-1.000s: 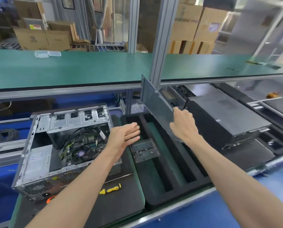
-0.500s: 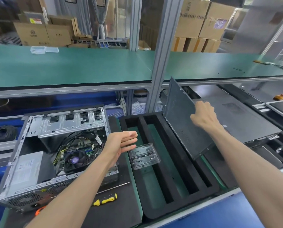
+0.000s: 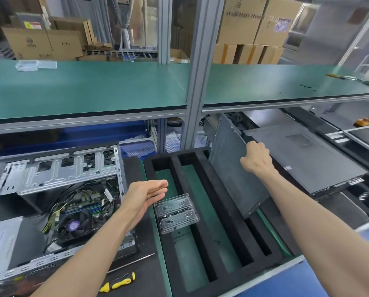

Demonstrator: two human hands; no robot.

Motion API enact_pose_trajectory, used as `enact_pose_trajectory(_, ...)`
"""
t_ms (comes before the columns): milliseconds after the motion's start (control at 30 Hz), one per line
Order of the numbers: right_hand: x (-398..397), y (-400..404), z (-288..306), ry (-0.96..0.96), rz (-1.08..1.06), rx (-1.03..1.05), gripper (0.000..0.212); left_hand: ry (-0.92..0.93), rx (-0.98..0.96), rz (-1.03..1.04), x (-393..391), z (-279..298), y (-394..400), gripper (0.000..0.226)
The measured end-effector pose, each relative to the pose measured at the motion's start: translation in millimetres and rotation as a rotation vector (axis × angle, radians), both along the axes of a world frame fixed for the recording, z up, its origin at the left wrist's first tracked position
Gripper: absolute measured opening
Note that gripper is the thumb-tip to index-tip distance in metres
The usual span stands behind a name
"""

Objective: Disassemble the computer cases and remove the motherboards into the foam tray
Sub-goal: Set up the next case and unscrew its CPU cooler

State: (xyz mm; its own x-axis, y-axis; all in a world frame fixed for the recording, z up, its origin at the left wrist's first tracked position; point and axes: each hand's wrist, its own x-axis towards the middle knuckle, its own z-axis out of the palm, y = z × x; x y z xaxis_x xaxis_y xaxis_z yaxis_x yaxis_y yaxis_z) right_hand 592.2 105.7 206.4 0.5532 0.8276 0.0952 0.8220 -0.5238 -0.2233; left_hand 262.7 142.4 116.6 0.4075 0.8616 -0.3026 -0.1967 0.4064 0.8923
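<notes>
This is a factory assembly or repair line for computers. A long workbench with a green mat (image 3: 82, 88) runs across on a grey aluminium frame post (image 3: 197, 86), and behind it many cardboard boxes (image 3: 254, 20) are stacked like in a warehouse. On the lower level lies an open computer case (image 3: 57, 174) with its motherboard (image 3: 78, 213) visible, beside a black foam tray (image 3: 203, 211) and a yellow screwdriver (image 3: 120, 282)

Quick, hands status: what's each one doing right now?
Left hand: open, fingers straight, holding nothing, above the open computer case.
Right hand: gripping the top edge of the tilted grey side panel.
</notes>
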Motion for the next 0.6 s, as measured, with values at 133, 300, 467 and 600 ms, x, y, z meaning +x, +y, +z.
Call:
enact_pose_trajectory(133, 8, 6, -17, 0.002, 0.016, -0.055, 0.017, 0.051, 0.026, -0.054, 9, -8, 5, 0.030)
enact_pose_trajectory(300, 23, 17, -26, -0.044, 0.035, -0.108, 0.018, 0.106, 0.045, -0.078, 22, -13, 9, 0.039)
enact_pose_trajectory(467, 22, 25, -28, -0.047, 0.038, -0.201, 0.033, 0.126, 0.035, -0.063, 28, -18, 6, 0.020)
enact_pose_trajectory(600, 23, 29, -17, -0.063, 0.044, -0.158, 0.040, 0.130, 0.051, -0.045, 29, -10, 10, 0.020)
